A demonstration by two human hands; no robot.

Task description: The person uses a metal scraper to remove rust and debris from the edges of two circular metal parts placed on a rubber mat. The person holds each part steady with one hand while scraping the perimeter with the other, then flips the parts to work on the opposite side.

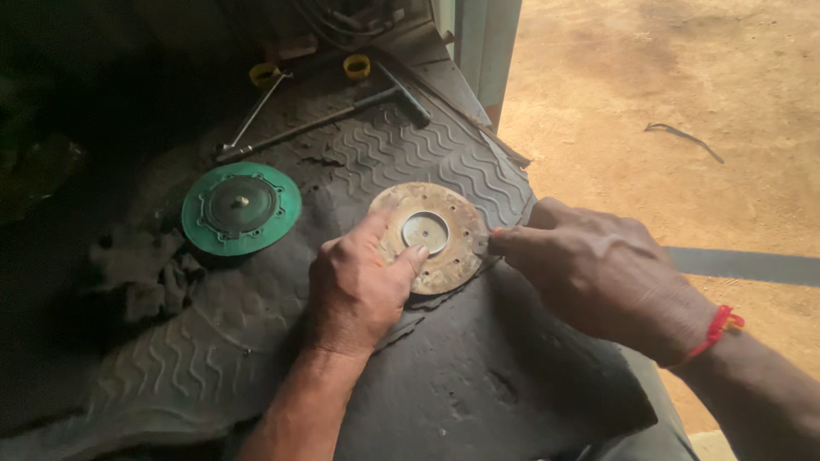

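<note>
Head-camera view looks down on a worn black rubber mat (256, 341) with a raised wavy tread, torn and cracked in places, laid over what appears to be a vehicle floor beside an open doorway; sunlit sandy ground (666, 94) lies beyond the mat's right edge. A round brass-coloured metal disc (461, 248), ringed with small holes and with a pale circular centre, lies flat on the mat near that edge. The person's left hand (354, 290) rests on the disc's near-left rim, thumb and forefinger spread loosely across the metal, pressing rather than clasping it. The right hand (589, 273), a red thread (717, 329) tied at the wrist, meets the disc's right rim with fingertips pinched narrowly together; whether they hold a small tool or part there cannot be told. A green disc (241, 207) with a dark hub sits well apart to the left, beside a crumpled dark rag (145, 269). Long metal rods and a hammer-like tool (342, 115) lie across the mat's far end, near two small yellow rings (357, 66). The left and upper-left of the scene fall into deep shadow, where shapes are hard to make out, and both forearms are cut off by the frame's lower edge.
</note>
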